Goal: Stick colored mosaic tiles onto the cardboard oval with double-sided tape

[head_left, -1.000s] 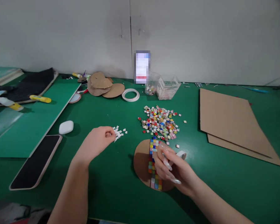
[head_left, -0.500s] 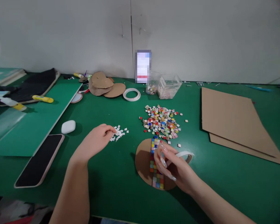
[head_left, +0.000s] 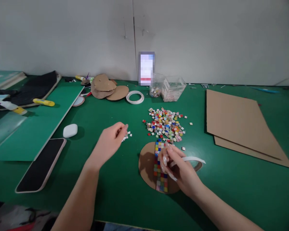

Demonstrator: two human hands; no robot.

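A round cardboard disc lies on the green table, with a band of coloured square tiles across it. Over its right part is my right hand, fingers curled inward; whether a small thing sits between the fingertips is hard to see. A white tape roll with a loose end shows beside that hand. My left hand is closed, thumb against fingers, above small white scraps; what it pinches is hidden. Beyond the disc spreads a pile of coloured mosaic tiles.
Cardboard sheets lie at right. At the back are a tape ring, cardboard rounds, clear containers and an upright phone. A dark phone, white case and green board are left.
My left hand has moved right and slightly up from the white scraps, its fingers drawn together. My right hand stays over the disc with its fingers slightly shifted.
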